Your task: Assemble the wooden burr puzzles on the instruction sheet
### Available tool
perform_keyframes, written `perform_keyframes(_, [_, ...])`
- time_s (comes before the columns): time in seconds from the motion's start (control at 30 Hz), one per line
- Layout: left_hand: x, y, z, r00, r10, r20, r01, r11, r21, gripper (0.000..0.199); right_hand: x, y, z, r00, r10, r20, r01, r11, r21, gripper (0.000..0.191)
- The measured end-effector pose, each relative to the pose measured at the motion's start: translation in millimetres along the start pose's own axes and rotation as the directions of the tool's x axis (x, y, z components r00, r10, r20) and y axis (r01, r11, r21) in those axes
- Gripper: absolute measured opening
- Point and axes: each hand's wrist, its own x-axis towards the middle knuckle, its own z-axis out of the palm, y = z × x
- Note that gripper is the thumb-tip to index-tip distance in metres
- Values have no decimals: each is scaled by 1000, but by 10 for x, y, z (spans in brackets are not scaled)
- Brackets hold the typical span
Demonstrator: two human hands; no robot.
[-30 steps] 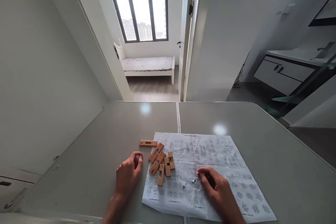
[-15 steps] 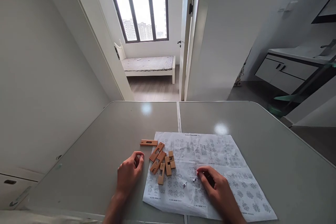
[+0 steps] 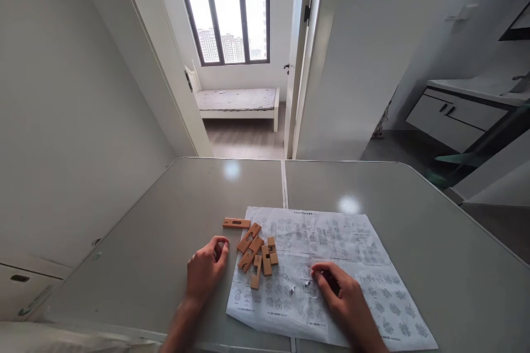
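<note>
Resting by the near part of the sheet, the right hand point(image 3: 342, 289) is loosely curled, thumb and index fingertips together at the paper; whether they pinch anything, I cannot tell. The left hand point(image 3: 206, 267) lies on the bare surface point(image 3: 157, 265) just left of the sheet, fingers curled in and thumb against them, with nothing visible in its grasp. Between the hands, the creased printed sheet point(image 3: 348, 251) lies on the surface, showing two small tears near the right hand. Five notched wooden blocks point(image 3: 266, 267) sit clustered on its left part, nearest the left hand; a slotted block point(image 3: 236, 223) lies farther off, mostly on the surface, its right end at the sheet's edge. Beyond the surface stand a vanity point(image 3: 457, 116) at right and an open door point(image 3: 295, 60), then a bed point(image 3: 238, 100) under a window point(image 3: 227, 16).
</note>
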Motion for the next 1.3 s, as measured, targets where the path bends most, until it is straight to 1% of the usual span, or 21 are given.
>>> perform_keyframes(0.23, [-10,4,-3,1000,6,-2,-6,1000,-1,28,0,16,-4,1000,-6,0,6,1000,-8,34])
perform_keyframes(0.6, [-4,7,-6,1000,9,-3,-9,1000,-8,28,-9,20,0,1000,6,18,-6,1000,-11,34])
perform_keyframes(0.93, [-12,36,-30,1000,15,-11,-16,1000,-8,29,-4,-27,-24,1000,2,1,-2,1000,-8,38])
perform_keyframes(1.1, [-14,32,-21,1000,14,-15,-15,1000,-5,28,-12,-12,-21,1000,0,8,-1,1000,6,39])
perform_keyframes(1.3, [-16,27,-20,1000,17,-13,-18,1000,-11,29,-7,-17,-18,1000,-1,0,1,1000,9,35])
